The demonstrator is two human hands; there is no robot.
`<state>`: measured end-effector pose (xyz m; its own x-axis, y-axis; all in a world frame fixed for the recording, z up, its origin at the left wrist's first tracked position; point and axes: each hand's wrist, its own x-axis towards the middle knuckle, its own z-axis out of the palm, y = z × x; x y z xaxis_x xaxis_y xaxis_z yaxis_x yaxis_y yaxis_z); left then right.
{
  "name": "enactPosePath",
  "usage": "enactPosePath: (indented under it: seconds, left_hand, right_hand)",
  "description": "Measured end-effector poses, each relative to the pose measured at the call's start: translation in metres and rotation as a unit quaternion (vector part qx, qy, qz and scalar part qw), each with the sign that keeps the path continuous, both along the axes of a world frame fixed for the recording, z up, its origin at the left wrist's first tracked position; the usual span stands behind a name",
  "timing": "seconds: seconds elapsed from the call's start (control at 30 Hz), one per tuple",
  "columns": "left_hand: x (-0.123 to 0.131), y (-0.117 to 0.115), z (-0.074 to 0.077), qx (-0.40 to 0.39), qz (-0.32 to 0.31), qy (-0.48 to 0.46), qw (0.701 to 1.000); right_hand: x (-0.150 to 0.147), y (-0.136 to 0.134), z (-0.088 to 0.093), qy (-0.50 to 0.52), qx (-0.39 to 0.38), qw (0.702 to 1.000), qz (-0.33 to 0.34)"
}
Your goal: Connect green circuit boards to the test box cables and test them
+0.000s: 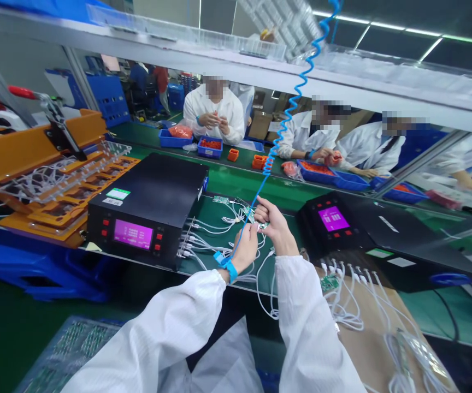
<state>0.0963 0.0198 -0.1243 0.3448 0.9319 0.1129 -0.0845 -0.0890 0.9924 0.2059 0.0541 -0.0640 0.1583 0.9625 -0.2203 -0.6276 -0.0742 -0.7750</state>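
At frame centre the left hand [245,248] and right hand [276,226] met above loose cables [215,226], between one tester box [148,210] at centre left and a second tester [367,234] at centre right; a jig [55,169] sat far left; a tray of boards [68,349] lay lower left; behind the belt [236,180], upper centre, co-workers [215,117] sat with bins [210,146] before them.

Green bench [215,211]: L tester [149,191], R tester [367,229], white cables [213,225].
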Motion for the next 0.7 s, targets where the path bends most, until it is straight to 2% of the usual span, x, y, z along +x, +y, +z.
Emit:
enactPosePath:
  seconds: [0.1,0.17,0.27,0.33,0.4,0.5,0.6,0.7]
  left_hand:
    - [0.002,0.005,0.011,0.038,0.005,0.014,0.999]
    - [0.003,0.003,0.013,0.050,0.008,0.020,0.998]
    - [-0.002,-0.006,0.002,0.035,-0.004,0.026,0.999]
    - [-0.008,-0.012,-0.010,0.007,-0.022,0.008,1.000]
    - [-0.015,-0.013,-0.017,-0.047,-0.026,-0.042,0.998]
    - [-0.021,-0.003,-0.012,-0.140,0.008,-0.147,0.979]
    - [-0.020,0.013,0.003,-0.178,0.023,-0.224,0.958]
    - [-0.017,0.025,0.011,-0.196,0.018,-0.250,0.948]
  right_hand:
    - [0.003,0.007,0.000,0.011,0.016,1.000,0.000]
    - [0.009,0.011,0.000,0.015,0.019,1.000,-0.002]
    - [0.034,0.017,0.005,-0.005,0.049,0.997,-0.061]
    - [0.056,0.020,0.009,-0.087,0.069,0.985,-0.134]
    - [0.074,0.022,0.008,-0.267,0.038,0.948,-0.170]
    - [0.080,0.025,-0.006,-0.483,-0.045,0.862,-0.146]
    - [0.066,0.030,-0.029,-0.577,-0.087,0.803,-0.123]
    - [0.051,0.037,-0.048,-0.657,-0.112,0.740,-0.093]
